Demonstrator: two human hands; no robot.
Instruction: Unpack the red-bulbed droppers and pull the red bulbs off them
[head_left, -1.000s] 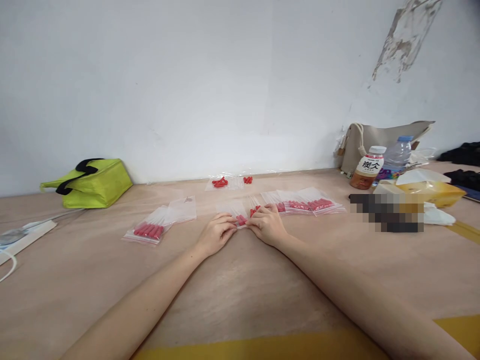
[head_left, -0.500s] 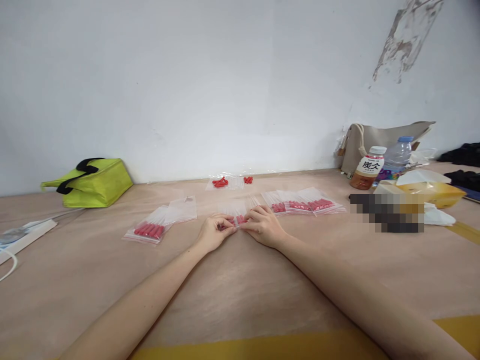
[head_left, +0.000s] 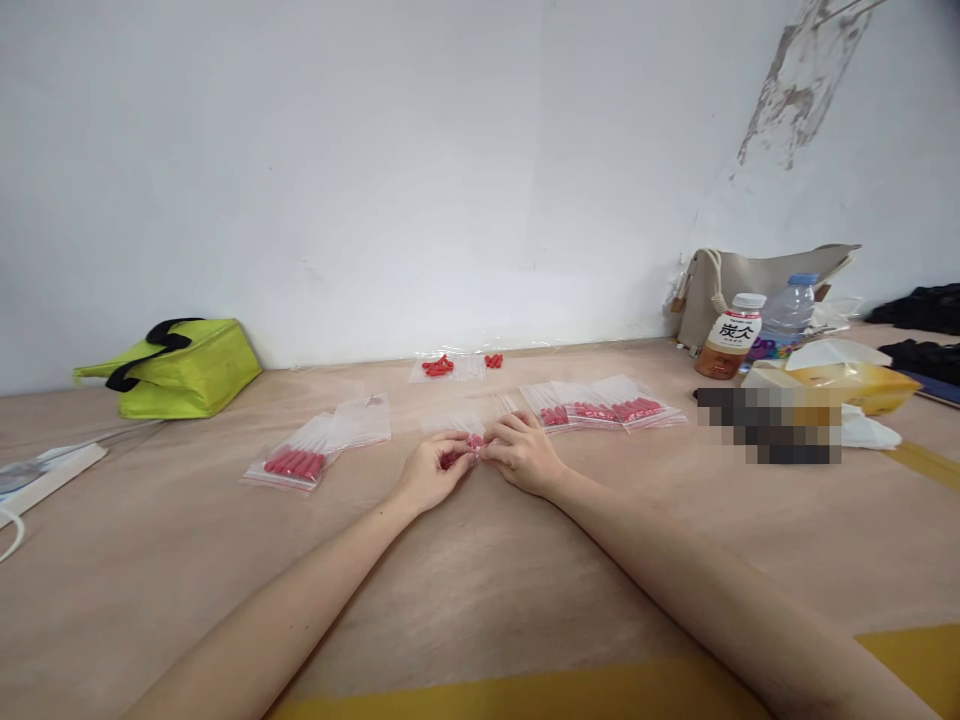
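Note:
Between my two hands lies a small clear zip bag [head_left: 454,422] with red pieces inside, largely covered by my fingers. My left hand [head_left: 433,470] pinches its near edge, thumb against fingers. From the other side my right hand [head_left: 521,452] grips the same edge, its fingertips almost meeting the left ones. To the left, a zip bag of red tube-shaped pieces [head_left: 295,463] lies flat beside some flat zip bags [head_left: 361,418]. Several filled zip bags [head_left: 600,410] overlap to the right. Loose red pieces [head_left: 438,367] rest on clear plastic near the wall.
A lime-green bag [head_left: 195,370] with black handles stands at the back left, a white power strip [head_left: 52,475] in front of it. At right are a brown drink bottle [head_left: 731,340], a clear bottle [head_left: 793,305], a beige bag [head_left: 765,268] and a yellow tissue pack [head_left: 855,388].
My left fingers have closed more over the near edge of the bag, and less of the red pieces shows. My right hand stays nearly in place. The view has shifted slightly.

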